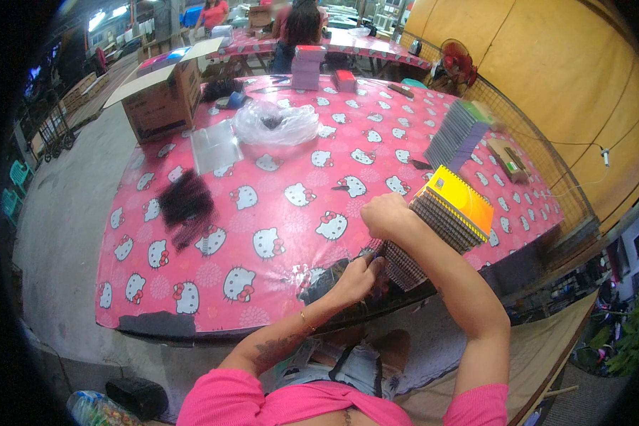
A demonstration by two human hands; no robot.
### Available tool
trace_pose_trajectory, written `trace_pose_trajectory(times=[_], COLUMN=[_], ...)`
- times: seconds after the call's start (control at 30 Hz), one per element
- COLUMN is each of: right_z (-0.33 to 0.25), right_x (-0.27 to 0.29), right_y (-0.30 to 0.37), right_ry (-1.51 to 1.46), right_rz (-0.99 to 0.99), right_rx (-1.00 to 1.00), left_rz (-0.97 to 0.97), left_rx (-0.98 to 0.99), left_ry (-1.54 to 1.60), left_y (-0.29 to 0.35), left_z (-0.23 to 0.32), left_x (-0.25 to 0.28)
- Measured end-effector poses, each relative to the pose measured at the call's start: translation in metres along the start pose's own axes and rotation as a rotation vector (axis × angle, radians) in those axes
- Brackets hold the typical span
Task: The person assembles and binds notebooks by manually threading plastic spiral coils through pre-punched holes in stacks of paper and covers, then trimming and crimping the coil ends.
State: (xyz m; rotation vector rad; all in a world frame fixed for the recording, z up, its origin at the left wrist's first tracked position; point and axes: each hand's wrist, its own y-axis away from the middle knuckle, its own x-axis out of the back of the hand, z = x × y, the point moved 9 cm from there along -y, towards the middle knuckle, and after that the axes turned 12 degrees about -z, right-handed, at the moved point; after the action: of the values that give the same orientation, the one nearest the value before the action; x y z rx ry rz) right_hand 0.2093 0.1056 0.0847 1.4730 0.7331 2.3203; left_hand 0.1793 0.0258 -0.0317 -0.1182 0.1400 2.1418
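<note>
At the near edge of the table, my left hand (pixel 361 279) is closed around something dark that I cannot make out. My right hand (pixel 386 216) is bent into a closed fist just above it, and whatever it may hold is hidden. Beside both hands stands a tall stack of spiral-bound notebooks (pixel 459 201), yellow-orange cover on top and dark coils facing me. My right forearm crosses in front of part of this stack. A heap of loose black binding coils (pixel 186 200) lies on the left of the table.
Farther right stands a stack of grey-edged notebooks (pixel 453 135). Clear plastic sheets (pixel 216 148), a plastic bag (pixel 280 128) and a cardboard box (pixel 162 103) occupy the far left. Purple-sided stacks (pixel 306 71), a red fan (pixel 458 62) and people (pixel 302 28) are beyond.
</note>
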Motion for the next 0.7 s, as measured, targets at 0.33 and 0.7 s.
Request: trace_pose_trajectory(times=[0.33, 0.7], right_z=[0.003, 0.002], right_x=[-0.008, -0.019], right_y=[-0.003, -0.020], right_ry=[0.003, -0.001], right_rz=[-0.039, -0.035], right_rx=[-0.017, -0.026], left_rz=[-0.007, 0.024], left_rx=[0.039, 0.044], left_ry=[0.012, 0.014], left_y=[0.003, -0.008], left_z=[0.003, -0.014], left_x=[-0.007, 0.007])
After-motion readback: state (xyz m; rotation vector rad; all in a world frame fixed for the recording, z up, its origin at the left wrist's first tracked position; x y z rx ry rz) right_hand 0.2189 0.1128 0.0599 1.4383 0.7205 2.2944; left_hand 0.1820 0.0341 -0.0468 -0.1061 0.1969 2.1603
